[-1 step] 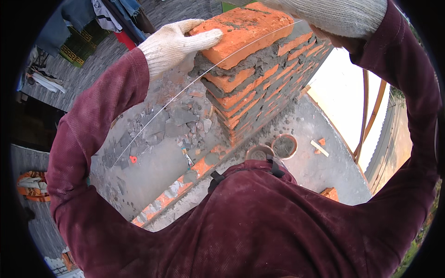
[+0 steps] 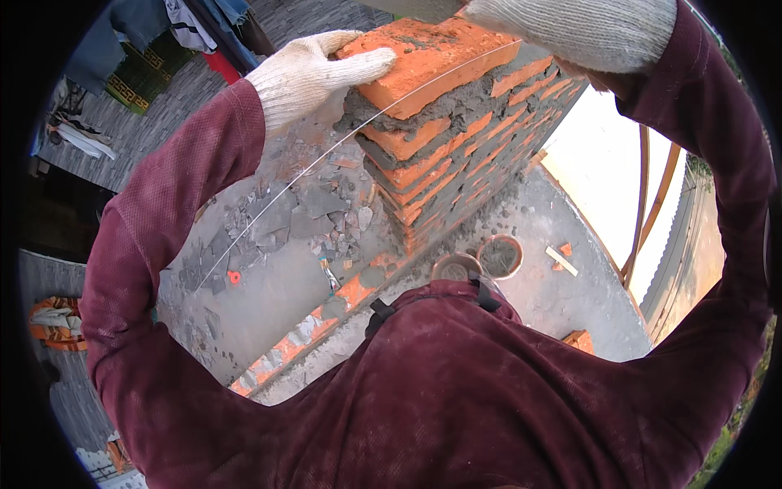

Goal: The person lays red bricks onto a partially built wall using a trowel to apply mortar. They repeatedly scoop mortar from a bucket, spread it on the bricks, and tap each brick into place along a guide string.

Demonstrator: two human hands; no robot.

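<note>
An orange brick (image 2: pixel 436 61) lies on grey mortar at the top end of a brick wall (image 2: pixel 456 151). My left hand (image 2: pixel 314 75), in a white knit glove, grips the brick's left end, thumb over its top and the other fingers partly hidden behind. My right hand (image 2: pixel 582 31), gloved too, is closed at the top edge above the wall. A flat grey blade like a trowel's (image 2: pixel 419 8) juts left from it over the brick; its handle is hidden in the glove. A taut white string (image 2: pixel 305 169) runs along the brick's near side.
Two round containers (image 2: pixel 498 257) stand on the concrete below the wall, one holding grey mortar. Broken grey pieces (image 2: pixel 309 213) litter the floor on the left. A low brick course (image 2: pixel 305 330) runs toward me. Clothes (image 2: pixel 208 28) hang at upper left; wooden strips (image 2: pixel 648 196) lean at right.
My right hand has shifted slightly left and down, and more of the grey blade shows above the brick. My left hand keeps its grip on the brick.
</note>
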